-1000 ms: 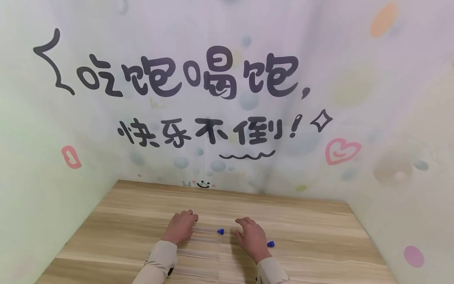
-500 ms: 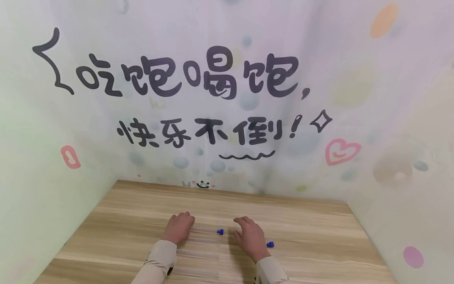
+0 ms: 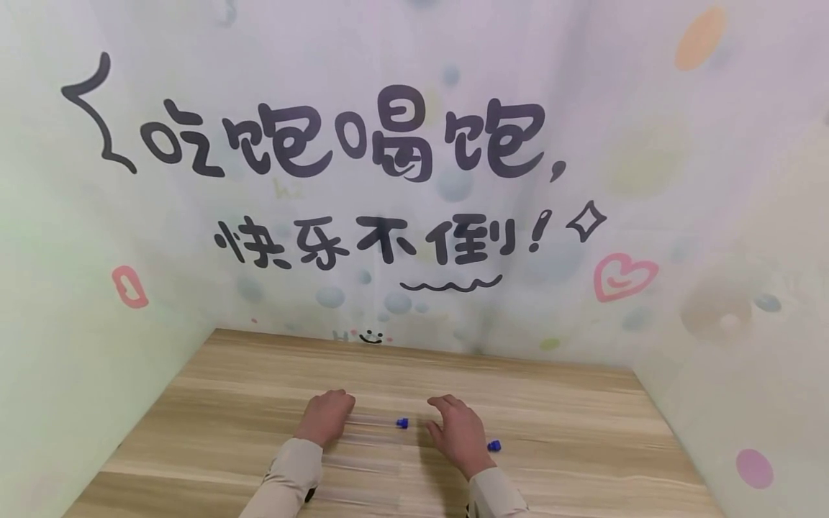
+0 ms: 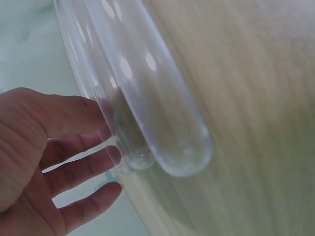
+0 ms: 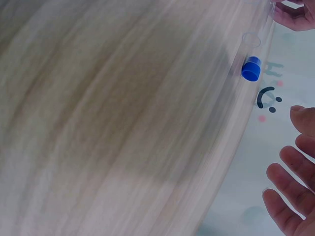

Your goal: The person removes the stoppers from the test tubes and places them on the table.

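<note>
Several clear test tubes lie side by side in the head view, mouths to the right. The farthest test tube (image 3: pixel 376 420) has a blue cap (image 3: pixel 403 423) at its right end. My left hand (image 3: pixel 326 417) is at this tube's left end; in the left wrist view thumb and forefinger meet around it, seen partly through the nearer rounded tubes (image 4: pixel 170 128). The other fingers stretch out. My right hand (image 3: pixel 460 435) hovers right of the blue cap, fingers loosely bent and holding nothing. A second blue cap (image 3: pixel 495 445) lies right of that hand, apart from the tubes.
The wood-grain table (image 3: pixel 570 417) runs back to a pale printed wall (image 3: pixel 401 309) with black lettering and side panels left and right. The nearest test tube (image 3: pixel 352 496) lies close to the left sleeve (image 3: pixel 288 471).
My left hand has shifted very slightly left and down. The right hand, the tubes and both blue caps stay in nearly the same place.
</note>
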{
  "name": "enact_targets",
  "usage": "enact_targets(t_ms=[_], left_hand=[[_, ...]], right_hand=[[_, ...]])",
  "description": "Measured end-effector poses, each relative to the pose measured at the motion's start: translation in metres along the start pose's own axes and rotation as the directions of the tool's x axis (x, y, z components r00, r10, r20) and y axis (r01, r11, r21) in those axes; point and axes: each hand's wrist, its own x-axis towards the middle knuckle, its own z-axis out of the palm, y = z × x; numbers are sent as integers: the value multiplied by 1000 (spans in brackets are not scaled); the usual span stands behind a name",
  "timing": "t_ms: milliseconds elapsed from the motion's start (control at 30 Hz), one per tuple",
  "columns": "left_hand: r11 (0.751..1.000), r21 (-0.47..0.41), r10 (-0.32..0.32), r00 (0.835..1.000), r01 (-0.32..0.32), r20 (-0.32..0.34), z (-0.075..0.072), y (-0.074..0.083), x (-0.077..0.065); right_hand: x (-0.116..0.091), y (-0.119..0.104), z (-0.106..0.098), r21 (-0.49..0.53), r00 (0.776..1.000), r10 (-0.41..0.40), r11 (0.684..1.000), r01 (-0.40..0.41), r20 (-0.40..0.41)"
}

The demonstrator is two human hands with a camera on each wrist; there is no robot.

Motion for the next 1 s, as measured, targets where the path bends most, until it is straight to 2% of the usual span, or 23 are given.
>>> enact_targets(t_ms=[367,700,1000], left_hand=[[1000,-21,8,1000,-8,-13,-2,2,1],[999,-9,47,995,-48,-86,-7,6,3],[998,17,68,991,-66,-118,-11,9,1]], right_hand=[[1,-2,-1,-10,1000,-11,1000,11,-3],[2,-6,5,20,999,-6,1000,6,31],[2,-13,13,44,997,-62,997,64,-44]])
